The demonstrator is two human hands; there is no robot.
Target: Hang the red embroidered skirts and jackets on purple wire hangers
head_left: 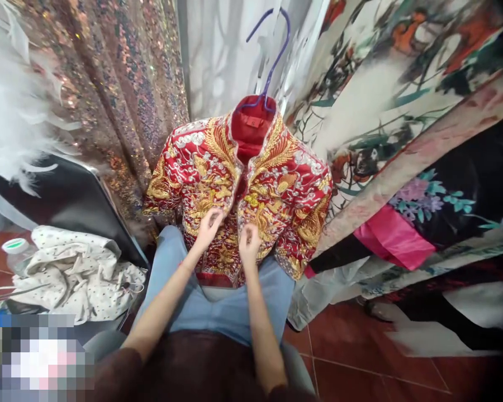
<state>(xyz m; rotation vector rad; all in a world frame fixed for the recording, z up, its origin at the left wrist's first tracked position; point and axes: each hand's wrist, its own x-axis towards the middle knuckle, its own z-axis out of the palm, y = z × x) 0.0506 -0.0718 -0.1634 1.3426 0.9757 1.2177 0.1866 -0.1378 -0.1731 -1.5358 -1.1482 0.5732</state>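
Note:
A red jacket (205,151) with dense gold and silver embroidery hangs on a purple wire hanger (281,53), its lower part over my lap. It has a stand-up collar with a small red label inside, and its front is parted at the top. My left hand (209,228) pinches the front edge on the left side, about mid-height. On the opposite edge, slightly lower, my right hand (248,243) has its fingers curled together against the embroidery. The exact bit of cloth between the fingertips is hidden in both hands.
Sequined fabric (126,72) and white feathers (17,111) hang at the left, above a dark chair (67,184). White dotted cloth (79,268) and a clear bottle (17,254) lie below. Patterned garments (360,128) crowd the right, with pink satin (396,237) among them.

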